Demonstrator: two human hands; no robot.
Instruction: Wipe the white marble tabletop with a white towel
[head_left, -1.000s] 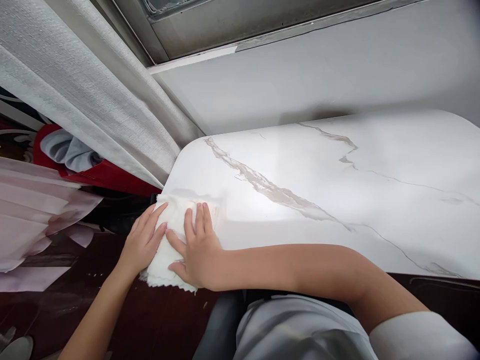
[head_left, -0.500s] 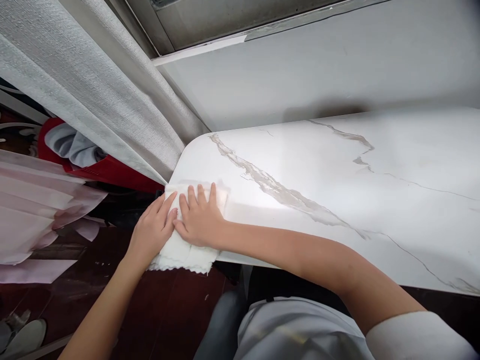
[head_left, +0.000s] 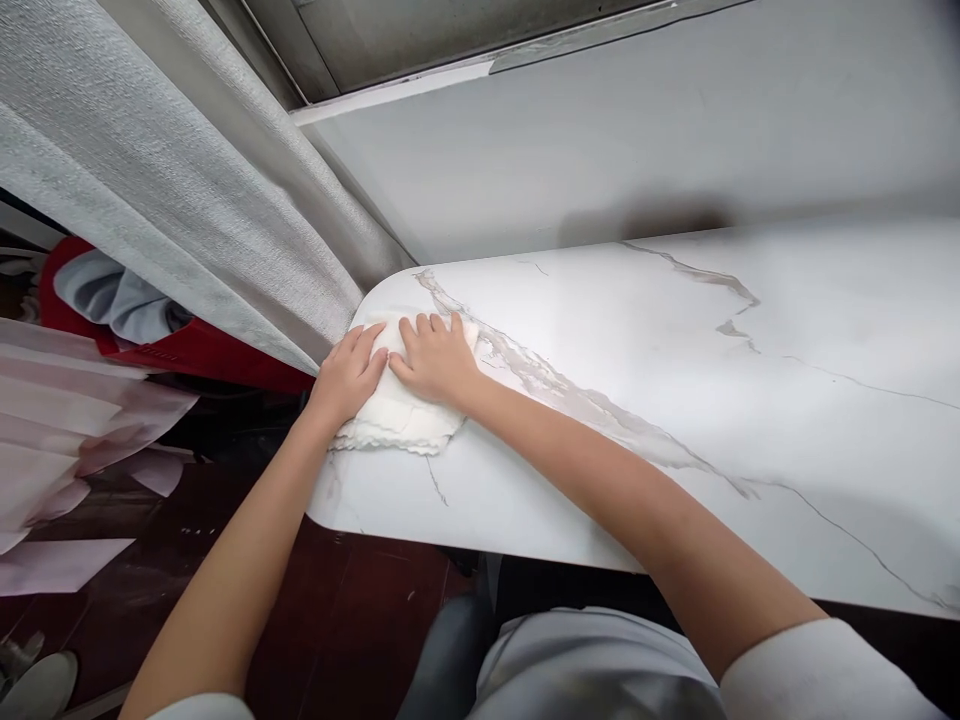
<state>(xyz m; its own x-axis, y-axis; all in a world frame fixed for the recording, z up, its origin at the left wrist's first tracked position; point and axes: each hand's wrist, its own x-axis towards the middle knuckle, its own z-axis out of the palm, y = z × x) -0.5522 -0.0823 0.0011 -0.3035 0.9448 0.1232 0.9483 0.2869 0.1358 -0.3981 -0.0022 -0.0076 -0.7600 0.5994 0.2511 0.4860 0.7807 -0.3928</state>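
A folded white cloth [head_left: 409,415] with a wavy edge lies flat on the left end of a white marble-patterned tabletop [head_left: 600,330]. My left hand [head_left: 349,375] rests on the cloth's left side, palm down, its fingers stretched out flat. Beside it, my right hand [head_left: 435,358] presses on the upper right part of the cloth with its fingers spread. The thumbs of both hands point toward each other and nearly meet. Under the palms, part of the cloth is hidden.
A grey curtain [head_left: 225,190] hangs against the table's left end. The wall [head_left: 510,150] runs along the far edge. At the left, a red container [head_left: 217,350] holds grey fabric, with sheer pink fabric [head_left: 67,420] below it. The floor [head_left: 360,610] is dark red.
Both hands have slid the cloth away from the near edge, up and slightly right across the tabletop. The near left corner of the table now shows.
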